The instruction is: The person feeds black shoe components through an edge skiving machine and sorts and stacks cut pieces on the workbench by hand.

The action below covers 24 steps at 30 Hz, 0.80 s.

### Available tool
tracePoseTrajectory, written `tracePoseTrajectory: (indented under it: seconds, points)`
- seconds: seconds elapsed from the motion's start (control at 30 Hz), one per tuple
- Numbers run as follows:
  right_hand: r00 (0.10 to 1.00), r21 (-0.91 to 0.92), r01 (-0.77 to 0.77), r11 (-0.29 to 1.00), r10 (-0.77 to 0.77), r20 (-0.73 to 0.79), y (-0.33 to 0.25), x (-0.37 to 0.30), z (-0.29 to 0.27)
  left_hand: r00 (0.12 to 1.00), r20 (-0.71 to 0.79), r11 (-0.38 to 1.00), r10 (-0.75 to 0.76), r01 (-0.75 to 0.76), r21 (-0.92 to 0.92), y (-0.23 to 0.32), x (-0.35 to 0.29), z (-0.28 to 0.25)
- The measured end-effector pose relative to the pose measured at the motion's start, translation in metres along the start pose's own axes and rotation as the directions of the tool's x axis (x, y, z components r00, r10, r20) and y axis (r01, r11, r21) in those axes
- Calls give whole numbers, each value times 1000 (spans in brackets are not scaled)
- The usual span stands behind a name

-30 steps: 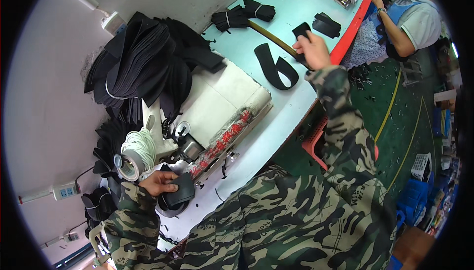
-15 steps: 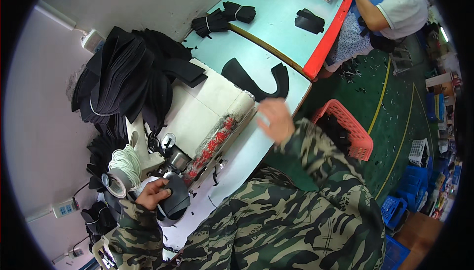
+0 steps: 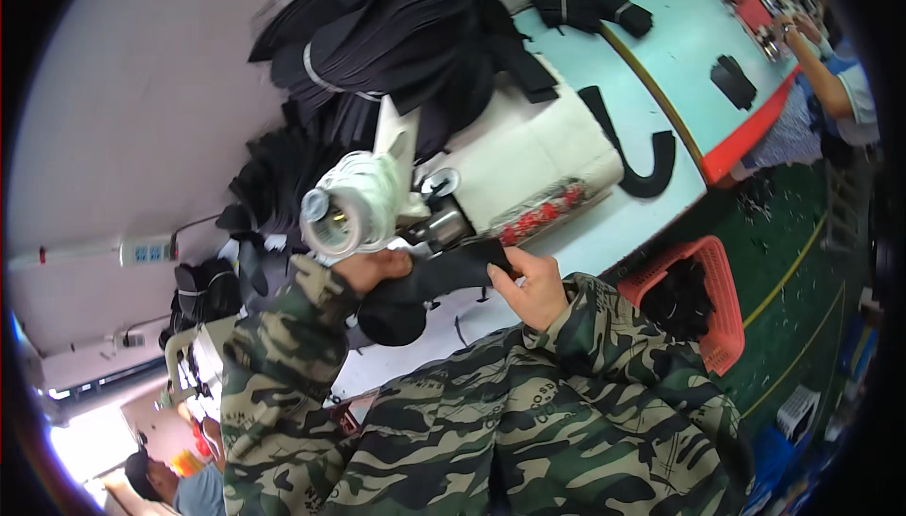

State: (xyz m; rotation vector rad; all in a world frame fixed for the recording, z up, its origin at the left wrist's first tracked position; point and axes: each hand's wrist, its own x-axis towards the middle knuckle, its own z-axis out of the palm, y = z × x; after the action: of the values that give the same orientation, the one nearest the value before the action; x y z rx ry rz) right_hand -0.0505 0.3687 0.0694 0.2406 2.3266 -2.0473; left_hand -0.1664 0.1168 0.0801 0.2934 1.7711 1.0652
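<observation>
A flat black fabric strip (image 3: 455, 268) is stretched between my two hands, in front of the sewing machine. My left hand (image 3: 376, 269) is closed on its left end, and my right hand (image 3: 533, 290) pinches its right end between thumb and fingers. Below the strip hangs a rounded dark piece (image 3: 392, 324); I cannot tell whether it is joined to the strip. Right behind my hands is the cream sewing machine (image 3: 538, 153), with a red-patterned strip along its front side. Beside my left hand stands a spool of white cord (image 3: 363, 200).
Tied black fabric pieces (image 3: 406, 35) are heaped behind the machine. A curved black piece (image 3: 651, 172) lies on the table (image 3: 604, 233) to its right. A red basket (image 3: 727, 313) with black pieces stands on the floor at the right. A co-worker (image 3: 830, 91) sits at the far right table.
My right hand has come from beside the curved piece to the fabric and now grips its right end. My left hand has lifted the fabric. The view has swung left.
</observation>
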Motion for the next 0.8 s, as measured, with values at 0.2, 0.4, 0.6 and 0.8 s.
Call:
tracePoseTrajectory:
  seconds: [0.2, 0.4, 0.6, 0.8]
  points:
    - [995, 123, -91, 988, 87, 42, 2, 3, 20, 926, -293, 917, 239, -115, 382, 8, 2, -9]
    - [945, 160, -254, 954, 209, 253, 6, 2, -18, 873, -360, 871, 328, -133, 473, 11, 21, -5]
    - [951, -458, 169, 873, -22, 310, -36, 53, -8, 880, -396, 921, 264, -108, 375, 7, 19, -2]
    - [936, -148, 103, 984, -46, 348, -28, 122, 17, 965, -175, 920, -195, 242, 308, 49, 11, 4]
